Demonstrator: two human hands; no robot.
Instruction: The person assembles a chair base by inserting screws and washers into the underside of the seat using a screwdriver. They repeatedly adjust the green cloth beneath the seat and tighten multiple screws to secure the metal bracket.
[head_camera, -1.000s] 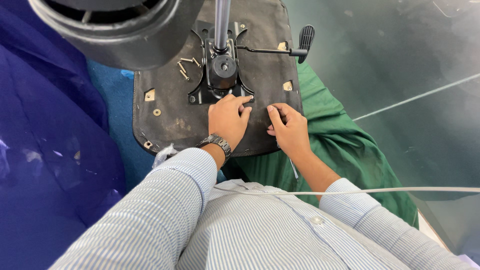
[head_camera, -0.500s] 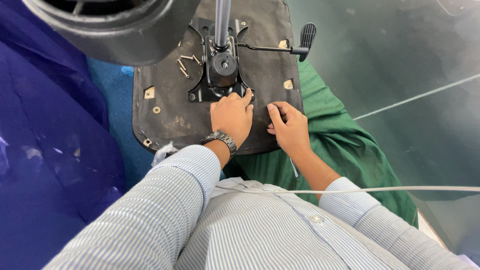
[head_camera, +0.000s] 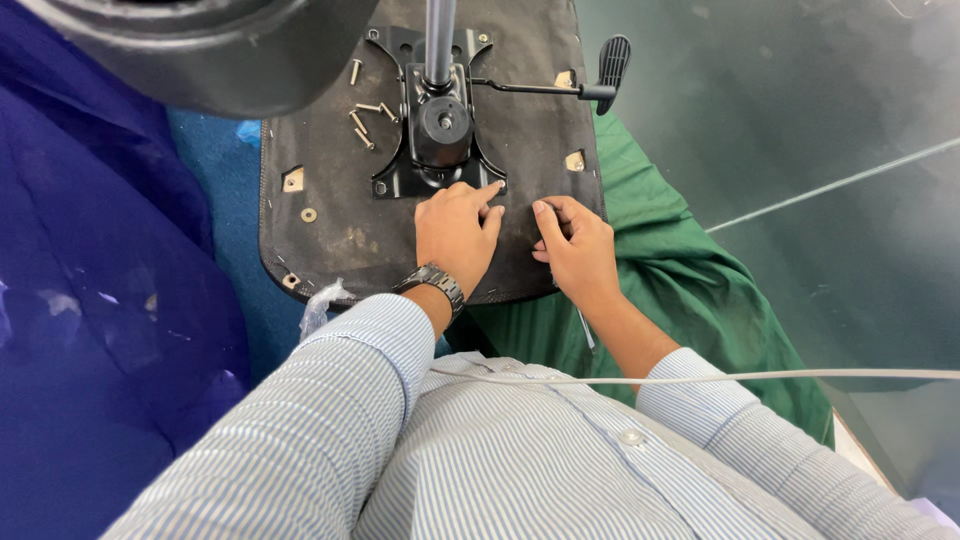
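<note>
Green cloth (head_camera: 690, 260) is lying under an upturned black chair seat (head_camera: 340, 215).
Left hand (head_camera: 455, 230) is pressing flat, fingers released, beside the black metal bracket (head_camera: 435, 140); right hand (head_camera: 575, 245) is curling loosely, grasping nothing.

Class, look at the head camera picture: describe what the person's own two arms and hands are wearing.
Both arms wear a light shirt with fine blue-grey stripes, sleeves pushed up the forearms. The left hand has a dark metal-link wristwatch at its wrist. The right hand is bare, with no glove, ring or watch visible.
</note>
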